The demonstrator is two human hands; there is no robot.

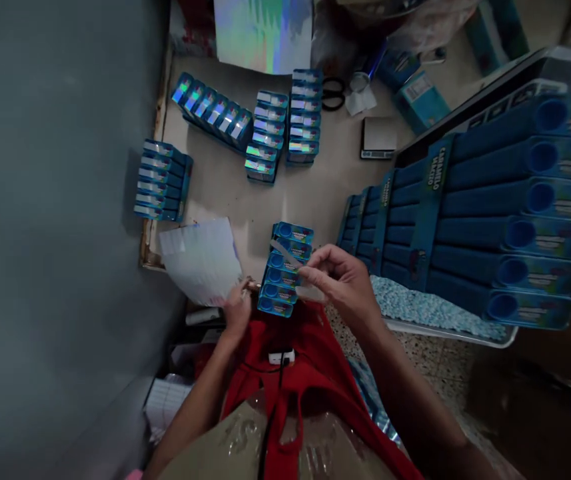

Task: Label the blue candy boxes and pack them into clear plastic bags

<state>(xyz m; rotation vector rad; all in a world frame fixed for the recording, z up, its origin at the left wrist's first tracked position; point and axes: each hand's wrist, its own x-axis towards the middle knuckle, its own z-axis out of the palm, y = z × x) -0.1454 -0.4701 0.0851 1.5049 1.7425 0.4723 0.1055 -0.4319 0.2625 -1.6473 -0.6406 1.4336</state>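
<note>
A row of several small blue boxes [279,277] with round dark-blue spots and printed labels lies in front of me at the table's near edge. My right hand [342,283] is closed in a pinch at the right of this row. Between its thumb and finger is a narrow pale strip [285,253], which slants over the upper boxes. Another pale piece shows below those fingers. My left hand [238,307] is closed at the lower right corner of a white sheet [202,260] with a shiny edge, left of the boxes. Its fingertips are partly hard to make out.
More rows of blue boxes [164,180] stand on the table [220,180], with pale strips on them. Black scissors [334,93], a small scale [378,135] and an iridescent sheet [265,33] lie at the back. At right, a tray [502,340] bears banded blue boxes [485,213]. A wall [55,200] bounds the left.
</note>
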